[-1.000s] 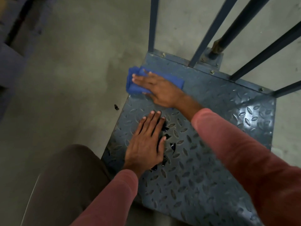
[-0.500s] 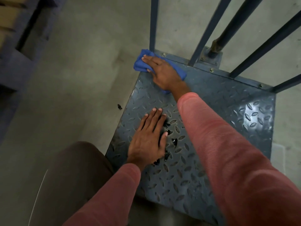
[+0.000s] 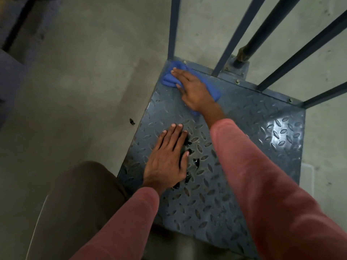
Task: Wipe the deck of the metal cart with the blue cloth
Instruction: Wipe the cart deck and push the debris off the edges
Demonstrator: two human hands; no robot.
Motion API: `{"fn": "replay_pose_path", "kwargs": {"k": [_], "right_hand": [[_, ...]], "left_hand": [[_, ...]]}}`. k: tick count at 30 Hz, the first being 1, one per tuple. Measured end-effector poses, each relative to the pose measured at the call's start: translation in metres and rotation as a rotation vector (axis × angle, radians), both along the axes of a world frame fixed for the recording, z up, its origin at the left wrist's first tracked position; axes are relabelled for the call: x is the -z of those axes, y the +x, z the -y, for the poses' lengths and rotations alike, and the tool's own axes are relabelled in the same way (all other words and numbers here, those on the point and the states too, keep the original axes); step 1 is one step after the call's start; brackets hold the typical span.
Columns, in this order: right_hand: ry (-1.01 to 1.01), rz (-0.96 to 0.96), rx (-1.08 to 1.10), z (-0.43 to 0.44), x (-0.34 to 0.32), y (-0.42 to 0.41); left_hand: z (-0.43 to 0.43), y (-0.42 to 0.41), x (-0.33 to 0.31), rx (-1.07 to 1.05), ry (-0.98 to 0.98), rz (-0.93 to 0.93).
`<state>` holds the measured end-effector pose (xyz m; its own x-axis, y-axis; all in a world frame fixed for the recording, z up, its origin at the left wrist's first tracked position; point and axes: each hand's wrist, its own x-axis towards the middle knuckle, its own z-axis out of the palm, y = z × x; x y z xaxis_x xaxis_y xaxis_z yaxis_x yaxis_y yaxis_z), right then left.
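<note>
Blue cloth (image 3: pixel 169 80) lies bunched under my right hand (image 3: pixel 194 91) at the far left corner of the deck (image 3: pixel 259 132). The fingers are straight and flat on it, pressing rather than clutching, with nothing curled round the fabric. My left hand (image 3: pixel 166 158) rests flat on the tread plate nearer me, fingers straight and holding nothing; I read it as a brace. Just right of it, at or against the fingers, sit several glossy black fragments (image 3: pixel 196 162), and a stray fragment (image 3: pixel 132 121) lies on the concrete floor (image 3: pixel 84 94) off the left edge. A corner post (image 3: pixel 172 29) and bolt heads (image 3: pixel 237 82) stand just beyond the cloth. To do this stroke well I would keep the palm weight even and push the cloth right into the corner and along the far rail. Then I would pull back in overlapping passes, crossing the raised ridges both ways since dirt likely lodges beside them, and gather the black bits instead of smearing them
</note>
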<state>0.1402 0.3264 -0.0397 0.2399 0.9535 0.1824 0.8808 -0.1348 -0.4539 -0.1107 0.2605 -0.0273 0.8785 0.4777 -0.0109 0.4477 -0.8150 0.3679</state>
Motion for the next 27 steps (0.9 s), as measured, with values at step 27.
{"fn": "replay_pose_path", "kwargs": {"k": [27], "right_hand": [[-0.089,-0.084,0.536,0.228,-0.009,-0.018]], "left_hand": [[-0.001,-0.003,-0.003,-0.003,-0.012,0.042]]}}
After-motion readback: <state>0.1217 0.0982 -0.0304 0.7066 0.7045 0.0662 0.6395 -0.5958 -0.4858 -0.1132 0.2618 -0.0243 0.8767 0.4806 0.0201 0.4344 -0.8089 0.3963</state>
